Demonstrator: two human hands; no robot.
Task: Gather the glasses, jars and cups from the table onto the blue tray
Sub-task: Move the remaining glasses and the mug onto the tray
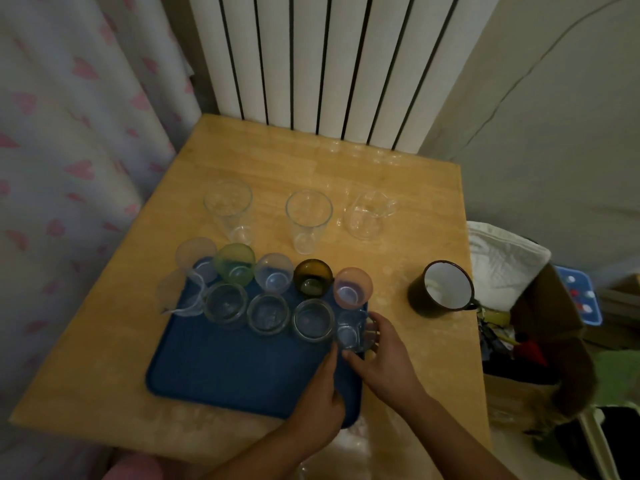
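At the blue tray's [221,368] right edge, my right hand [384,362] grips a small clear glass [351,332] (upright); my left hand [320,407] rests loosely curled, holding nothing.

The table [145,358] looks like pale wood with a glossy finish. The blue tray [221,368] seems matt plastic. Far tumblers [308,220] are clear glass; the right mug [443,289] looks enamelled.

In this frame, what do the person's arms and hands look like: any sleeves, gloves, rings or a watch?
Both forearms are bare up to the frame's lower edge, with no sleeves in view. The left hand and right hand wear no gloves. No watch or wristband shows, and no ring is visible on the fingers, though the picture is dim.
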